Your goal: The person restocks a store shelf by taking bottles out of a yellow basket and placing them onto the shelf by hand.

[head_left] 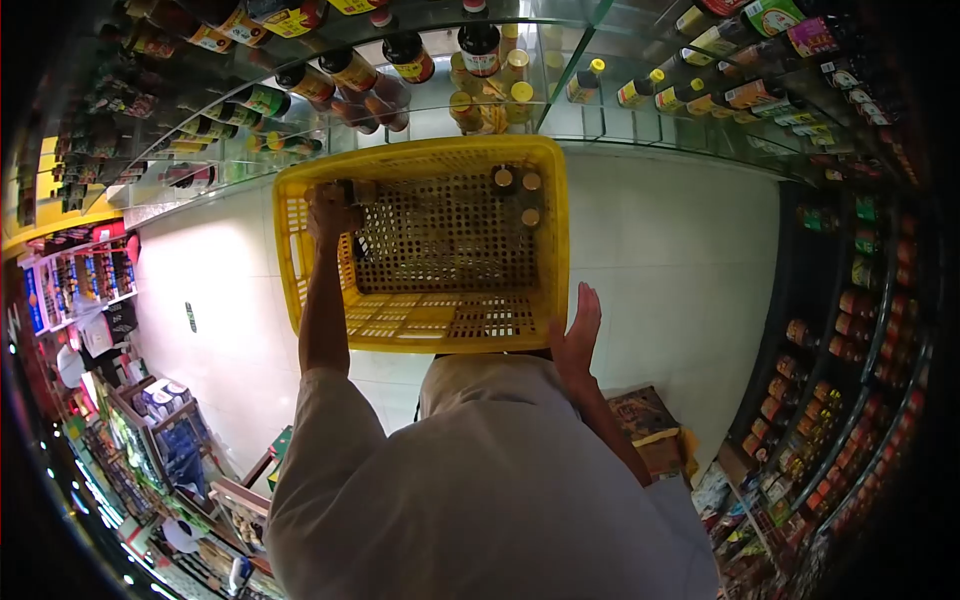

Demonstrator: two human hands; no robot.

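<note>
A yellow plastic basket (420, 338) with perforated sides and bottom stands in front of me. My left hand (328, 212) reaches inside its far left corner, the fingers curled round dark jars or bottles (360, 190) that are partly hidden. In the far right corner of the basket stand several small bottles (531, 182) with light caps. My right hand (577, 335) is at the near right corner of the basket, outside the rim, its fingers stretched and apart from the thumb, holding nothing.
Glass shelves (560, 130) with sauce bottles (480, 50) run beyond the basket. Racks of jars (790, 365) line the right. A cardboard box (642, 415) lies on the floor behind my right arm. Crates and goods (180, 440) fill the lower left.
</note>
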